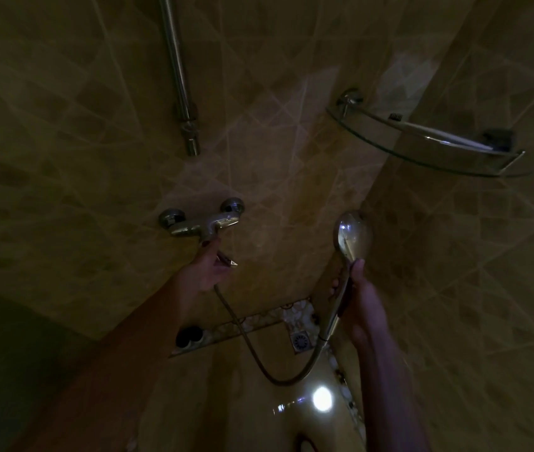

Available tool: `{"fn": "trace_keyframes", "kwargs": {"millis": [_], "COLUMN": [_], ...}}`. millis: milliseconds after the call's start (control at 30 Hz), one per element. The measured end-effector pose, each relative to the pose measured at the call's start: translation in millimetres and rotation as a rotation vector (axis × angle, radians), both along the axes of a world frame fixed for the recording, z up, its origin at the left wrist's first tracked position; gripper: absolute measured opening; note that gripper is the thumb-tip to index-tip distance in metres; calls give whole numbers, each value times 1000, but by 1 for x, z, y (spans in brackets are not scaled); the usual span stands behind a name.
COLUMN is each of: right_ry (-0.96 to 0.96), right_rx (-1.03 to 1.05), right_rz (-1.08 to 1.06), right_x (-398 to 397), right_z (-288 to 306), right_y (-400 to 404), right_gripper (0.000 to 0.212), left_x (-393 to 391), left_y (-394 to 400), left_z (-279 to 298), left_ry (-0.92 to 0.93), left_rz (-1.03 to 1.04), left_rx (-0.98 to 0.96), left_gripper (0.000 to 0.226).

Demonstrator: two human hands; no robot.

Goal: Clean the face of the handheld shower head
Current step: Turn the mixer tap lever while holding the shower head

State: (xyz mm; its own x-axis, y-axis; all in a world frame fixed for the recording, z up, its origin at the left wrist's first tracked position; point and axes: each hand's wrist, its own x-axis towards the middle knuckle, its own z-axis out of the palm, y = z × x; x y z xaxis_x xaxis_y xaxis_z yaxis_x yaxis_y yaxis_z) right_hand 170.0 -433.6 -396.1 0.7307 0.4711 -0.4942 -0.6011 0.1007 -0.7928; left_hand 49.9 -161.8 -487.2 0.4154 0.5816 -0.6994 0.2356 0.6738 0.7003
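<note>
The chrome handheld shower head (pixel 353 234) points up at the right of centre, its shiny back towards me and its face hidden. My right hand (pixel 360 298) grips its handle just below the head. A metal hose (pixel 278 376) loops down from the handle and back up to the wall mixer tap (pixel 202 220). My left hand (pixel 207 269) reaches under the mixer and holds its lever, thumb up against the tap body.
A vertical chrome riser pipe (pixel 179 73) runs up the tiled wall above the mixer. A glass corner shelf (pixel 429 141) with small dark items hangs at upper right. A floor drain (pixel 301 341) and a dark object (pixel 189 336) lie below. The room is dim.
</note>
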Motion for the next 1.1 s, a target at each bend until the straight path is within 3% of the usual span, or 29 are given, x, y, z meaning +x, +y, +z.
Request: {"fn": "trace_keyframes", "kwargs": {"millis": [233, 1100], "right_ry": [23, 63], "right_rx": [28, -63], "right_rz": [-15, -12], "right_x": [3, -8], "right_z": [-5, -15], "right_y": [2, -8], "right_gripper": [48, 43], "left_x": [-2, -5], "left_y": [0, 1], "left_z": [2, 4], "left_ry": [30, 24], "left_rz": [-28, -69], "left_rx": [-1, -7], "left_gripper": [53, 56]}}
